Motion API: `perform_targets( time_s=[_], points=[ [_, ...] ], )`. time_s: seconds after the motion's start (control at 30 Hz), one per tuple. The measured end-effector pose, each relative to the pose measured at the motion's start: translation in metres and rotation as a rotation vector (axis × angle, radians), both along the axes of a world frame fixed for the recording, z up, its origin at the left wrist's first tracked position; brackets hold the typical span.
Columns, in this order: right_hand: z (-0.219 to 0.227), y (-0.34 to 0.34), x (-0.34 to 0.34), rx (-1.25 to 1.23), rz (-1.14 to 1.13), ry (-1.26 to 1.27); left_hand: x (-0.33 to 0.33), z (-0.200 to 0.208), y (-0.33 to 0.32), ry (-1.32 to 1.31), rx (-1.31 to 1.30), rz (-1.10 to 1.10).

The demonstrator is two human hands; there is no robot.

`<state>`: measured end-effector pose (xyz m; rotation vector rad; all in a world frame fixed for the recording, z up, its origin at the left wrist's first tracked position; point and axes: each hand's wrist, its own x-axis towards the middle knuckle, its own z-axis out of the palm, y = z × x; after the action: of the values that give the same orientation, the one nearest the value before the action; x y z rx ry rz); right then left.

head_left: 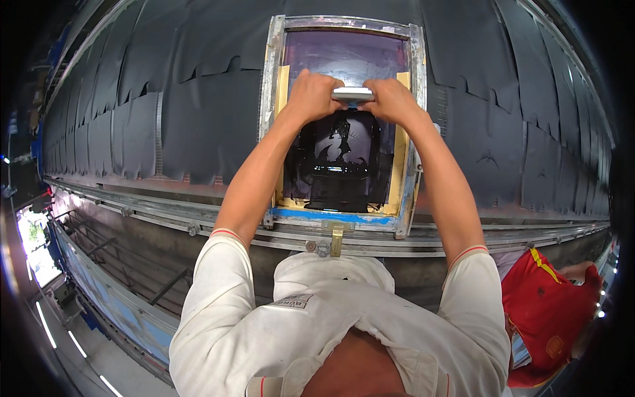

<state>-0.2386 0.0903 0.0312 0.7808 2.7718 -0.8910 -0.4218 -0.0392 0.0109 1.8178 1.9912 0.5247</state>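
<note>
Both my hands grip a squeegee (pixel 353 94) with a pale grey handle, my left hand (pixel 313 96) at its left end and my right hand (pixel 391 100) at its right end. The fingers of each hand are closed round it. Beneath lies a screen printing frame (pixel 270 86) with metal sides and a purple mesh (pixel 311 47). Black ink (pixel 334 198) is spread over the nearer part of the mesh, round a paler patch with a dark figure-like design. Yellowish tape (pixel 399 192) runs along the inner sides. The squeegee's blade is mostly hidden.
Dark fabric pieces (pixel 205 86) line the long table to the left and right of the frame. A metal rail (pixel 165 204) runs along its near edge, with a brass-coloured bracket (pixel 337 241) below the frame. At the lower right stands a person in a red shirt (pixel 549 311).
</note>
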Motion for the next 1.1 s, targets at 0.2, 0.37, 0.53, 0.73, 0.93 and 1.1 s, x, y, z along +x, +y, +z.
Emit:
perform_targets(
  time_s=[0.2,0.37,0.53,0.73,0.93,1.1],
  points=[
    [-0.009,0.001,0.0,-0.077,-0.021,0.012,0.001,-0.015,0.001,-0.052,-0.01,0.032],
    [-0.013,-0.052,0.035,-0.056,0.011,0.087,0.037,-0.005,-0.057,-0.098,0.085,0.019],
    [-0.003,-0.127,0.083,0.028,0.054,0.138,0.08,0.007,-0.13,-0.022,0.125,0.005],
    [0.018,-0.086,0.1,-0.047,-0.511,0.362,0.076,0.016,-0.137,-0.037,0.104,-0.033],
    [-0.039,-0.03,0.15,0.007,-1.061,0.2,0.037,0.019,-0.069,-0.075,0.035,-0.068],
    [-0.07,-0.035,0.147,-0.085,-1.065,0.331,0.014,-0.01,-0.03,-0.082,0.087,0.01]
  ],
)
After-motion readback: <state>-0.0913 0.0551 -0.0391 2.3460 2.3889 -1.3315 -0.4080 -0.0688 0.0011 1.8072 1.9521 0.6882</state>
